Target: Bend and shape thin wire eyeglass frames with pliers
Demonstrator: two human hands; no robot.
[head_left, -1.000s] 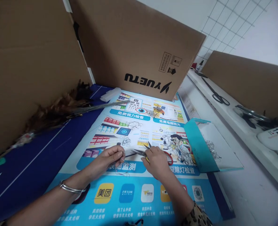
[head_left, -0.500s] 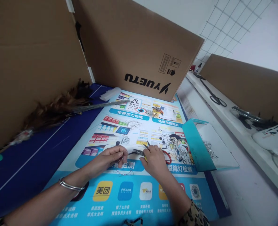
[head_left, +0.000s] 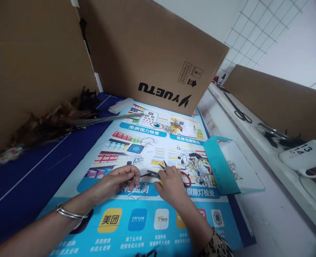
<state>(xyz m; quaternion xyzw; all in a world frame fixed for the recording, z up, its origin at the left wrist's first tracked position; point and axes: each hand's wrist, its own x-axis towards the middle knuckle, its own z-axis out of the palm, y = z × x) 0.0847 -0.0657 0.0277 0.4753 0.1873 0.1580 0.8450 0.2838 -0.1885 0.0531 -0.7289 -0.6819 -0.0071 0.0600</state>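
Observation:
My left hand (head_left: 123, 177) is closed in a pinch at the middle of the poster, gripping a thin wire piece (head_left: 138, 196) whose fine loop hangs below the fingers. Its exact shape is too small to make out. Just to the right, my right hand (head_left: 171, 185) is wrapped round a pair of pliers (head_left: 153, 174), with the dark jaws pointing left towards the wire and a bit of yellow handle showing. Scissors with red handles (head_left: 187, 179) lie under and beside my right hand, their blades sticking out past it. A silver bangle (head_left: 71, 213) circles my left wrist.
Tangled wire pieces and rings (head_left: 204, 169) lie right of my hands, beside a turquoise box (head_left: 219, 166) with more wire on its white part. A cardboard box (head_left: 158, 53) stands behind. Brown feathers and thin rods (head_left: 112, 119) are at left. A white ledge (head_left: 254, 134) holds black scissors.
The whole view has shifted slightly, so things sit a little further left. Both hands keep their holds, and the pliers' jaws stay near the left fingers.

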